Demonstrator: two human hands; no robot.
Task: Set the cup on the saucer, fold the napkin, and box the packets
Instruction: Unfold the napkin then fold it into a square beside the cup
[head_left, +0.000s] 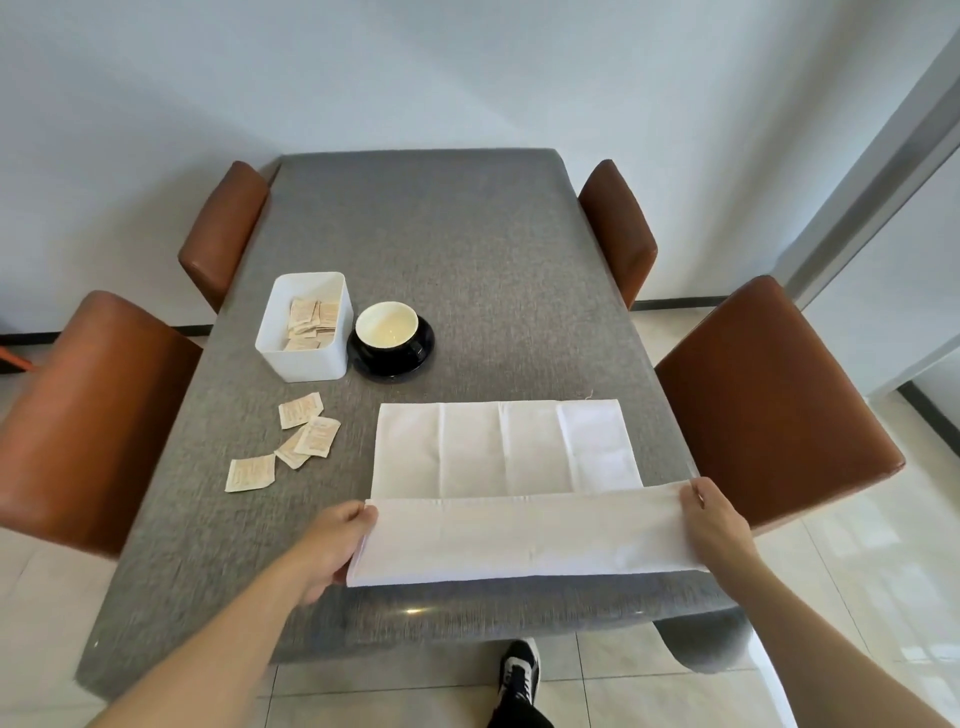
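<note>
Indoors, grey-clothed table (467, 249), brown chairs (769, 395), white walls, both hands' fingers (363, 514) pinching napkin (519, 535) corners

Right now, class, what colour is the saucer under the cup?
Black, glossy: the saucer shows best in the head view, under the cup.

The print on the packets (291, 441) is too small to read. Packets in the box (304, 332) overlap, so their count cannot be told. The cup (387, 326) hides the saucer's (415, 348) middle; no handle shows. At 6 o'clock, both forearms and a shoe (519, 675) are cut off.
</note>
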